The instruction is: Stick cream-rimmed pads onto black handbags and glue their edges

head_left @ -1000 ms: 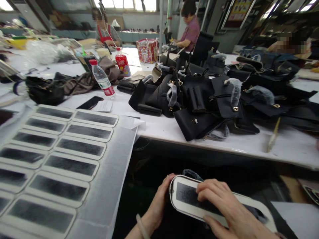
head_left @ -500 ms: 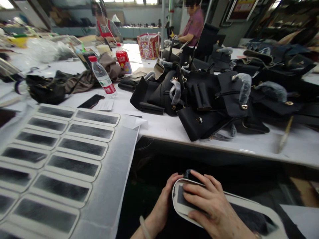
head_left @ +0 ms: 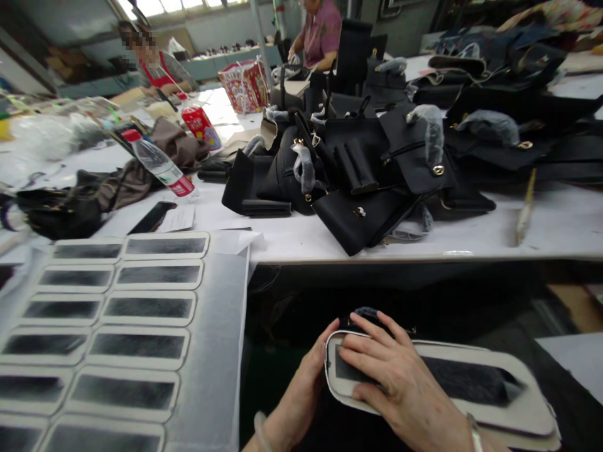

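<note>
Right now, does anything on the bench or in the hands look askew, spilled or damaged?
Nothing looks spilled or damaged. The black bags lie in a loose heap rather than stacked. The padded panels on the sheet sit in tidy rows. Both the left hand and right hand rest on one panel.

Hands on a white-edged panel

Right hand (head_left: pixel 400 389) presses flat on the panel (head_left: pixel 518 411); left hand (head_left: pixel 306 389) grips its end, below the table (head_left: pixel 471 242) piled with black bags (head_left: pixel 358 163).
</note>
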`<state>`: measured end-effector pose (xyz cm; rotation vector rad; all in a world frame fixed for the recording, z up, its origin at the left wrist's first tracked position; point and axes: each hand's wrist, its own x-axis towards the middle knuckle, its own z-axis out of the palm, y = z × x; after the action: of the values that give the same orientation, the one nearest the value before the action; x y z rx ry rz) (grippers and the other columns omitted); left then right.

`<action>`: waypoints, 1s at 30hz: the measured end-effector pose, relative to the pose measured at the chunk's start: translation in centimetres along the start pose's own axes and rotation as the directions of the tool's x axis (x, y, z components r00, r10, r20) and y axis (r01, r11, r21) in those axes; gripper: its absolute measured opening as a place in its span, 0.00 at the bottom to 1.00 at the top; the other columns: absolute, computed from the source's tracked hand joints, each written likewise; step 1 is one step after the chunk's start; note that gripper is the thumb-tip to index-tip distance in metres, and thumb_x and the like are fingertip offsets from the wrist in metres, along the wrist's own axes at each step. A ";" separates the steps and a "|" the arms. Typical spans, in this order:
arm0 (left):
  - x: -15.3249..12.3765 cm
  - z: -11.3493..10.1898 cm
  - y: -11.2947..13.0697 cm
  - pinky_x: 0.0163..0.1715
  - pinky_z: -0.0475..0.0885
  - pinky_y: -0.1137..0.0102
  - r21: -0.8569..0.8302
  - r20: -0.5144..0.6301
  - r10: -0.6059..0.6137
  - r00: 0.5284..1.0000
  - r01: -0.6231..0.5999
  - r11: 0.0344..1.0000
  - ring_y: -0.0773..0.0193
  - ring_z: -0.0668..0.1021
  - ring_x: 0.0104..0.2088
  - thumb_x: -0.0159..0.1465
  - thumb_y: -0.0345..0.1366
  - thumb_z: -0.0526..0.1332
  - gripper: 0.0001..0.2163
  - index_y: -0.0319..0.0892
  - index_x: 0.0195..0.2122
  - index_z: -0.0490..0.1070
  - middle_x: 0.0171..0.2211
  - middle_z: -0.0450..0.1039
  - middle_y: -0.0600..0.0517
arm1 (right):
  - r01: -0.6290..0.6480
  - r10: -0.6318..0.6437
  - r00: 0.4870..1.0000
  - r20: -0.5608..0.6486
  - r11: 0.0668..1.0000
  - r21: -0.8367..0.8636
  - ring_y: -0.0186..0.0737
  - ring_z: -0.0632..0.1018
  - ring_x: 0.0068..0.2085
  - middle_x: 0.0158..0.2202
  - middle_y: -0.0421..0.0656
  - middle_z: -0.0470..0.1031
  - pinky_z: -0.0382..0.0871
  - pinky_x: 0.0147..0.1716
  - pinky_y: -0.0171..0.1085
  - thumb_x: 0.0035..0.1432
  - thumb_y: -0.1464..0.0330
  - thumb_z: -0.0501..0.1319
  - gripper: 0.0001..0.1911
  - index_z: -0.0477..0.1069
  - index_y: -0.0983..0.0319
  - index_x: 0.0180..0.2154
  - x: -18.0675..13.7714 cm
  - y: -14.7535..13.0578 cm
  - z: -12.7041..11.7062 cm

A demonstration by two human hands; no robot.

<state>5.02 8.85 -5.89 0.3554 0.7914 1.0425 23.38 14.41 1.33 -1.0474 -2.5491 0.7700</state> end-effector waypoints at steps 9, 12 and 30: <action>-0.1 0.6 -0.7 0.69 0.48 0.58 -0.076 -0.044 0.037 0.998 -0.040 0.996 0.54 0.58 0.69 0.69 0.48 0.57 0.22 0.49 0.62 0.68 0.65 0.64 0.52 | -0.041 0.046 0.997 -0.065 0.997 0.072 0.44 0.64 0.66 0.57 0.30 0.75 0.32 0.66 0.47 0.57 0.74 0.64 0.21 0.72 0.50 0.51 -0.1 0.1 0.6; -0.3 0.8 0.2 0.68 0.54 0.57 0.094 -0.078 0.080 0.994 -0.072 0.993 0.52 0.63 0.66 0.67 0.48 0.59 0.22 0.50 0.61 0.69 0.63 0.68 0.51 | -0.046 0.051 0.991 -0.121 0.998 0.038 0.44 0.65 0.65 0.56 0.28 0.76 0.28 0.66 0.44 0.57 0.74 0.64 0.19 0.72 0.51 0.49 -0.4 0.0 0.7; -1.5 1.7 0.9 0.67 0.57 0.59 0.595 -0.236 0.263 0.935 -0.075 0.800 0.51 0.65 0.66 0.65 0.51 0.61 0.23 0.47 0.58 0.72 0.62 0.69 0.49 | -0.107 0.111 0.991 -0.081 0.993 0.047 0.54 0.58 0.68 0.55 0.30 0.76 0.20 0.64 0.55 0.59 0.73 0.58 0.19 0.71 0.51 0.51 -0.8 -0.5 0.1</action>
<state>5.23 8.13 -3.55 0.8136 1.3910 1.0209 23.63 13.45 1.49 -1.1876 -2.4117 0.7878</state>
